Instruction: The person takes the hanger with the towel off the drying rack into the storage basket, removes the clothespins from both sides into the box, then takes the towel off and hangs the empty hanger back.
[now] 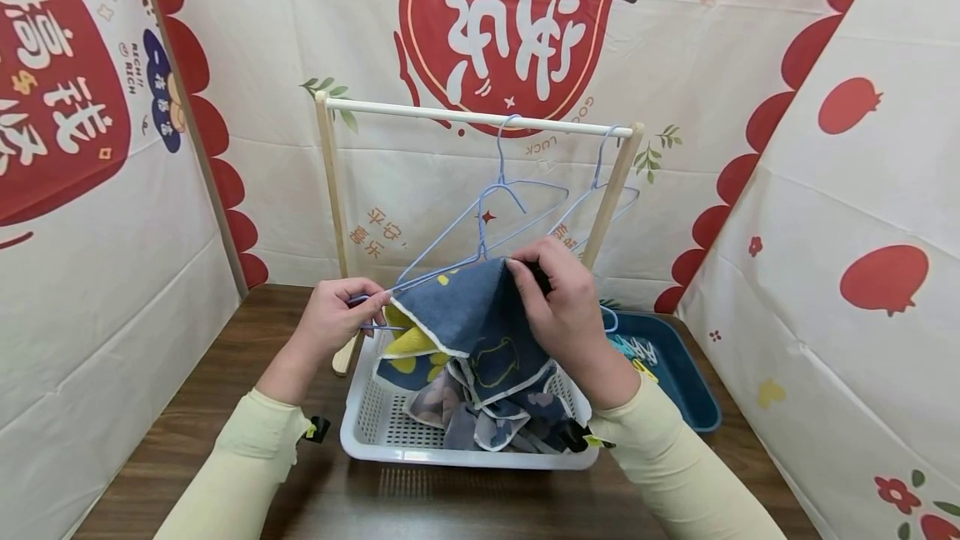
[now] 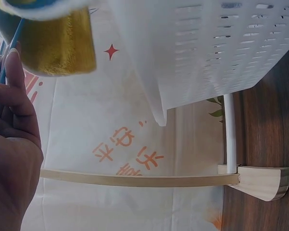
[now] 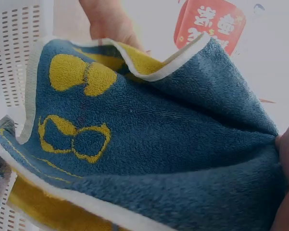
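Observation:
A blue towel [image 1: 450, 307] with yellow patterns and white edging is bunched over a light-blue wire hanger [image 1: 442, 238]. My left hand [image 1: 339, 312] grips the hanger's left end, close to a towel edge. In the left wrist view, the fingers [image 2: 14, 103] curl round the blue wire beside the towel's yellow side [image 2: 69, 45]. My right hand [image 1: 558, 294] pinches the towel's upper part between thumb and fingers. The right wrist view shows the towel [image 3: 149, 130] drawn into folds toward that pinch. Part of the hanger is hidden behind the cloth.
Below the hands stands a white perforated basket [image 1: 468, 458] with several crumpled towels [image 1: 495, 423]. Behind it is a wooden rack [image 1: 450, 113] with two blue hangers [image 1: 540, 183] on its bar. A dark-blue tray [image 1: 693, 390] at the right holds several clips [image 1: 637, 350].

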`<state>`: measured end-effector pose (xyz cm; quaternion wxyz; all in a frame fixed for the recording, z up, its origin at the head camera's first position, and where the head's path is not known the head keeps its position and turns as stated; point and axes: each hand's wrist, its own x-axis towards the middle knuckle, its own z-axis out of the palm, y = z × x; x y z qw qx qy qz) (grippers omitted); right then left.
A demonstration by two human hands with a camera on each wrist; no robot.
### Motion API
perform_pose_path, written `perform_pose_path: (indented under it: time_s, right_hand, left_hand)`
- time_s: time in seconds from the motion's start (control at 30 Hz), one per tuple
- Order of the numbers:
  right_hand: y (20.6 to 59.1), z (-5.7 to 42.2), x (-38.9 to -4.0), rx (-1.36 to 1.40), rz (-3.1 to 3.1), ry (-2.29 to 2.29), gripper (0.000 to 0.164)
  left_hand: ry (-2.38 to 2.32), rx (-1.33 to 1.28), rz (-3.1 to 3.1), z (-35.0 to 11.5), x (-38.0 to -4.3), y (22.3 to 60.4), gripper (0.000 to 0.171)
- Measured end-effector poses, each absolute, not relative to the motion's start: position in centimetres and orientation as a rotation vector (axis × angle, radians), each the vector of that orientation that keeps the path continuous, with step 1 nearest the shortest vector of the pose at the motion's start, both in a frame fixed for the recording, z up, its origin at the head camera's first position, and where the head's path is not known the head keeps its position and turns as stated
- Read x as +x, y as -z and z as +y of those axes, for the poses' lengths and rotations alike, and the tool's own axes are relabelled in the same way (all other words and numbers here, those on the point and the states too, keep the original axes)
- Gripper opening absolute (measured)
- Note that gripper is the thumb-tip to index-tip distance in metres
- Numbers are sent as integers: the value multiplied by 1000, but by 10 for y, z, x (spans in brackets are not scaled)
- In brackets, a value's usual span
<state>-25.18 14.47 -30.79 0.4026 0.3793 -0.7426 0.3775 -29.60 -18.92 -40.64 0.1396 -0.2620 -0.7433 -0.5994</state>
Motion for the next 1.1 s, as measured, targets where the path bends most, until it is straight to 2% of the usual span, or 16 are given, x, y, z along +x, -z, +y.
perform_pose_path:
  time_s: [0.3,1.1]
  right_hand:
    - [296,149,-251,937,-1741,-1086,9]
    - [273,153,-234,860,-1591,-1301,9]
  left_hand:
    - [1741,-751,-2155,-189,-296,406,8]
    - [1736,-711,-2191,-186,-299,408,11]
